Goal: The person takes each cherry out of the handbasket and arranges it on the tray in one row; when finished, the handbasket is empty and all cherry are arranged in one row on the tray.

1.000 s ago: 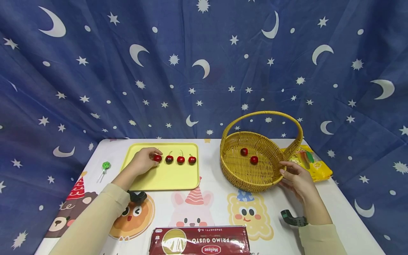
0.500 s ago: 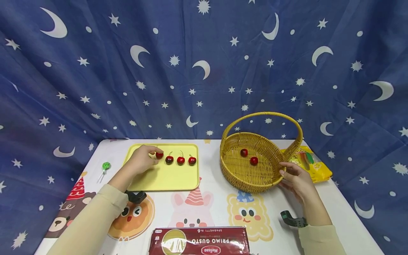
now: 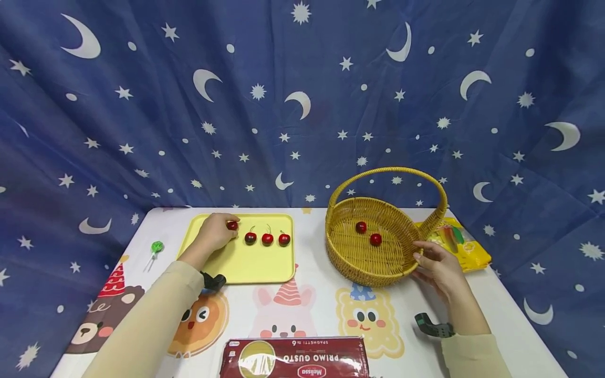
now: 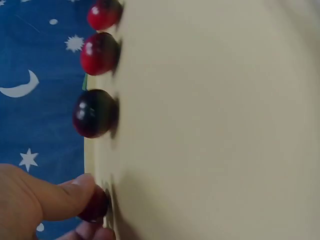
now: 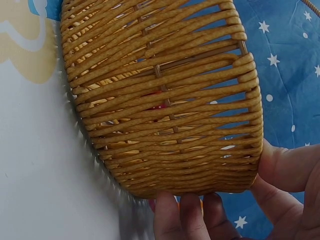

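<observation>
On the yellow tray, my left hand pinches a dark red cherry between thumb and fingers at the row's left end. Three more stemmed cherries lie to its right: a darker cherry, a red cherry and another red cherry. In the left wrist view the pinched cherry is partly hidden by the thumb. My right hand grips the right side of the wicker basket, thumb at the rim and fingers against its outer wall. Two cherries lie inside the basket.
A yellow packet lies behind the right hand, partly hidden by the basket. A green lollipop is left of the tray. A dark red spaghetti pack lies at the table's front. A blue star-patterned curtain hangs behind.
My left hand and its cherry have shifted slightly toward the tray's back edge, the cherry first going right, then back left. My right hand and the basket have stayed put.
</observation>
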`<state>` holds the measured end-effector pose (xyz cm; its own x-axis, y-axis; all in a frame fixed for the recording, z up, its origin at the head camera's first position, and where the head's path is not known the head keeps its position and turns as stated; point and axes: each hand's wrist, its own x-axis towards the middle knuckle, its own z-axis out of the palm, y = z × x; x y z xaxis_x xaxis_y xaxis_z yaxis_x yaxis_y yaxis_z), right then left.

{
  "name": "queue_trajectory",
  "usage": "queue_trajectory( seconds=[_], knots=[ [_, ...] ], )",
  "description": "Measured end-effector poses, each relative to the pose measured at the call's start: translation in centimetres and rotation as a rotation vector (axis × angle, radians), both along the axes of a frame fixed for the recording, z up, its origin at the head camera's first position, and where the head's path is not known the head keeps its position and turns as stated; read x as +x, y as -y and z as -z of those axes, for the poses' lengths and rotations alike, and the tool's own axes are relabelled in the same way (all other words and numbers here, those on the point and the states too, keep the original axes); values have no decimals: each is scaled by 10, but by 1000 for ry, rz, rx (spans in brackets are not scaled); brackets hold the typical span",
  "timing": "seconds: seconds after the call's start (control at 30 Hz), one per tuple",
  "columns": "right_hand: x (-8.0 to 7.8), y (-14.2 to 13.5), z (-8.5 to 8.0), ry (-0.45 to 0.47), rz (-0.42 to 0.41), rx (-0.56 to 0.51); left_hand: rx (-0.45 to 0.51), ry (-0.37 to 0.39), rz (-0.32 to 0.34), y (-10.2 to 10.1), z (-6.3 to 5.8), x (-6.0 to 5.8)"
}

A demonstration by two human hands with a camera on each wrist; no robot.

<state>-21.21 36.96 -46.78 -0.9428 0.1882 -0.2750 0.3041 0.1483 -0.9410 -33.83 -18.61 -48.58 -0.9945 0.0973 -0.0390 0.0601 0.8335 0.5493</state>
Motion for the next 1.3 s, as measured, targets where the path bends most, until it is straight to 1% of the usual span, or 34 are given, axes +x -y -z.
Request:
queue_trajectory(
  seconds=[0.1,0.2,0.3,0.4,0.57,0.67,0.8,0.87,0.9,0.97,1.07,1.17,1.3],
  knots=[
    [0,1,2,2,-10,-2,16,13,-3,3,5,3],
    [0,1,1,-2,-22,8,28,41,34,3,3,9],
    [-1,-1,1,-8,-25,10,30,71,63,1,1,13],
    [-1,-3,-1,-19,-21,12,40,82,65,-1,0,14],
    [1,-2,0,-17,-16,-1,42,75,72,0,-3,17],
    [1,-1,0,-16,-13,-5,43,81,79,3,-10,20],
    [-1,0,-1,-16,-16,-5,69,98,72,4,-27,28],
    [-2,0,-1,-19,-17,-9,80,83,80,2,-36,30],
    [-3,-1,-1,-22,-17,-9,91,74,84,-1,-40,32],
    [-3,-1,-1,-26,-17,-10,122,48,113,-10,-47,35],
    [-2,-2,-1,-24,-14,-16,197,15,189,-31,-57,42],
    [-2,-2,0,-19,-12,-13,282,13,282,-61,-65,52],
    [-2,-2,1,-16,-13,-1,360,48,424,-109,-75,65]
  ],
)
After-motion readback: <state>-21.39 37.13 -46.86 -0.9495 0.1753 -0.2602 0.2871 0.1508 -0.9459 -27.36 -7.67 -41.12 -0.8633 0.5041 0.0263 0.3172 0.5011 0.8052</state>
